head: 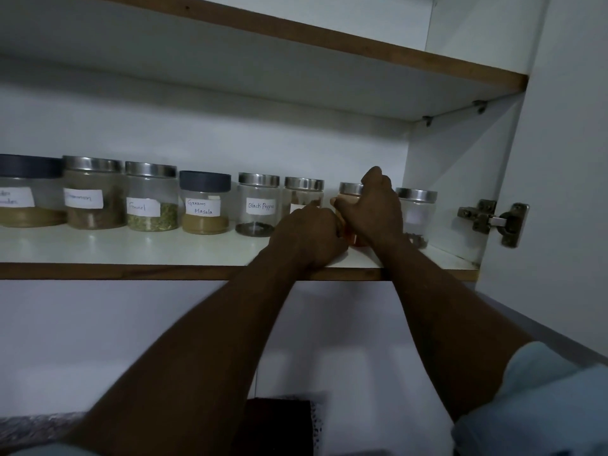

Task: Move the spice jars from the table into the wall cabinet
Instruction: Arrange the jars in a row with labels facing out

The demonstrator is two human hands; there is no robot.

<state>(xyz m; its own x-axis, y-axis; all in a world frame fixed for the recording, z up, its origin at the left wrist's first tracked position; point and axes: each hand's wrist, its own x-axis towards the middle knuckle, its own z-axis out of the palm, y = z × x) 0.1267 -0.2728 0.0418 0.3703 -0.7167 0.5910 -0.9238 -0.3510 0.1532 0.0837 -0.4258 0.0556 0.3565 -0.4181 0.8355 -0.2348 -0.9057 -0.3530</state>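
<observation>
A row of several labelled spice jars stands on the cabinet shelf, among them Fennel, Garam Masala and Black Pepper. Both my hands reach up onto the shelf's right part. My right hand wraps over an orange-filled jar with a steel lid, standing on the shelf. My left hand presses against the same jar's left side and hides the lower part of another jar. A further steel-lidded jar stands just right of my right hand.
The upper shelf hangs close above the jars. The cabinet's right wall carries a metal hinge with the open door beyond it. Below the shelf are a white wall and a dark countertop strip.
</observation>
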